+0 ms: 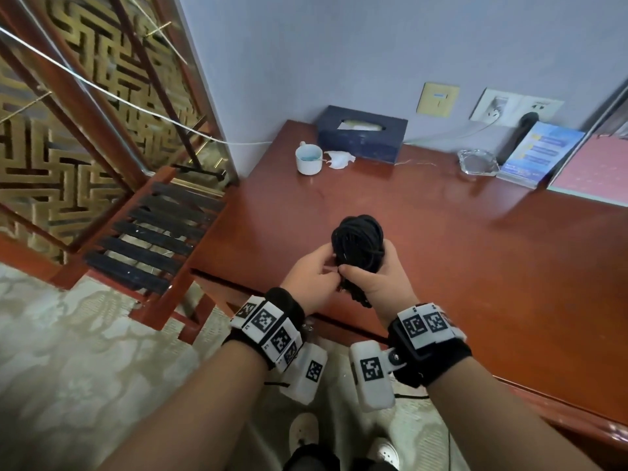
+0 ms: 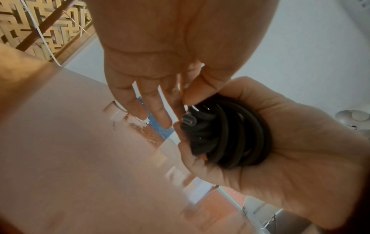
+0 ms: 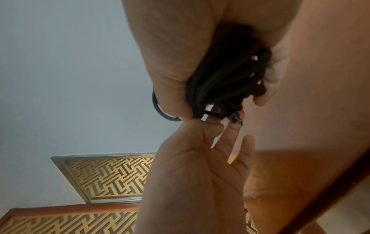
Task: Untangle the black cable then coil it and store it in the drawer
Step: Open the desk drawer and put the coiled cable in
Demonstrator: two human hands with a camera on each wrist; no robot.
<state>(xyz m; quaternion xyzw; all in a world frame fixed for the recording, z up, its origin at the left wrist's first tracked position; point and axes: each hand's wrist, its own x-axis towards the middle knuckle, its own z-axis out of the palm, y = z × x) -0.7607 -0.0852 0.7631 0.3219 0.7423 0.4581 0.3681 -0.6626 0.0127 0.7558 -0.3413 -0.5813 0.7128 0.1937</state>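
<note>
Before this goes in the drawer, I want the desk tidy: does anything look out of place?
A crumpled white tissue lies loose on the desk, between the white cup and the tissue box. Nothing looks spilled or damaged.

Bare forearms; black wrist straps [image 1: 431, 351] carrying white blocks printed with black square markers [image 1: 268, 322]; white shoes [image 1: 303, 430], lower frame.

Black cable [image 1: 357, 242] — wound into a tight, upright bundle — held above the desk edge.
</note>
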